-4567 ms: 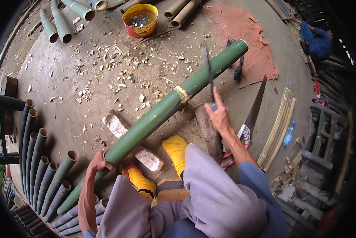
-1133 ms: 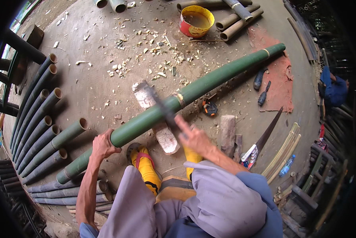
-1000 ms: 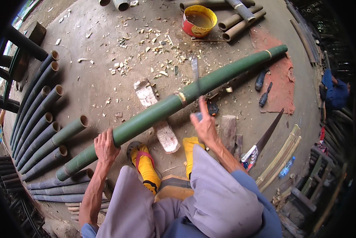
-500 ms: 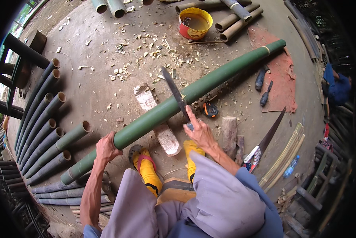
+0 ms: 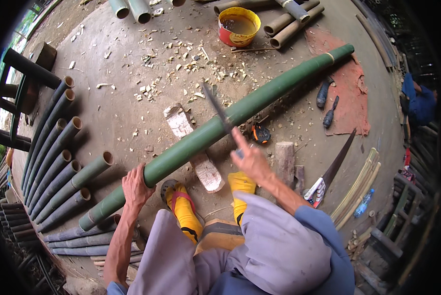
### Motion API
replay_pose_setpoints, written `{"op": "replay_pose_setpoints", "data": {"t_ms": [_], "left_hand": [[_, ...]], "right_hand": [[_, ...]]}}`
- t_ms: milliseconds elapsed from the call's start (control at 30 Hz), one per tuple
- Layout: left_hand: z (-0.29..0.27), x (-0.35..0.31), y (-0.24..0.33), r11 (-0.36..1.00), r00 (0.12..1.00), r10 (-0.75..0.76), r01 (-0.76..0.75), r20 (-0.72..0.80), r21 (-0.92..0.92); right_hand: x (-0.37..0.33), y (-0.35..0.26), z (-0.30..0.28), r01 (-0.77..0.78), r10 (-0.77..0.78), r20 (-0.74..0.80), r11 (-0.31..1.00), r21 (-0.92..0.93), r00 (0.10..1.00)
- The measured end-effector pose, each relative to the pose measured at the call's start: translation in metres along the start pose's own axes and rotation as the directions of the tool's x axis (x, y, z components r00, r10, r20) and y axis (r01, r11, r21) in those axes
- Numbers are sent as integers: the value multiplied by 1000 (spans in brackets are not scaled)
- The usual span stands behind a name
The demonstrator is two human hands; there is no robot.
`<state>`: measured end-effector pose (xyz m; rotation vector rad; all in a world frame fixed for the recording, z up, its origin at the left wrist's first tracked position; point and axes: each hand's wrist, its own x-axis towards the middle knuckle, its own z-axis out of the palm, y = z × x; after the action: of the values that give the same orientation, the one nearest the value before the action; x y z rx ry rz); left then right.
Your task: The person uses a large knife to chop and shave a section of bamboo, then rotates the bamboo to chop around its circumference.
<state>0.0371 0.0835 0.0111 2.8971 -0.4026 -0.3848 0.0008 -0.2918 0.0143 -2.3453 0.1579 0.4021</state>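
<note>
A long green bamboo pole (image 5: 181, 151) lies slantwise in front of me, rising to the far right. It rests across a pale, hewn wooden block (image 5: 208, 173). Near the pole's lower left end, my left hand (image 5: 136, 186) is wrapped over it. My right hand (image 5: 252, 161) grips the handle of a long, dark-bladed knife (image 5: 214, 103), index finger stretched along the blade. That blade lies across the top of the pole near its middle, tip pointing away from me. Blur softens the right hand and blade; the handle is mostly hidden.
Several cut bamboo tubes (image 5: 73, 184) lie at the left. A yellow-red bucket (image 5: 239, 29) of murky water stands at the back. At the right are a tape measure (image 5: 260, 133), dark-handled tools (image 5: 330, 113) by a red cloth (image 5: 350, 103), a handsaw (image 5: 331, 169) and bamboo strips (image 5: 355, 187).
The knife and my right hand have shifted slightly toward me and to the right along the blade's line. My left hand still holds the pole; the view has shifted a little.
</note>
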Motion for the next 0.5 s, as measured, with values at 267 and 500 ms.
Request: {"op": "replay_pose_setpoints", "data": {"t_ms": [267,500], "left_hand": [[7,-4,-3,998,1000,-14,15,-16,57],[-11,13,-7,984,984,-10,41,178,-173]], "right_hand": [[-12,-10,-2,191,-185,62,974,-122,981],[-39,9,30,421,-408,114,896,-143,906]]}}
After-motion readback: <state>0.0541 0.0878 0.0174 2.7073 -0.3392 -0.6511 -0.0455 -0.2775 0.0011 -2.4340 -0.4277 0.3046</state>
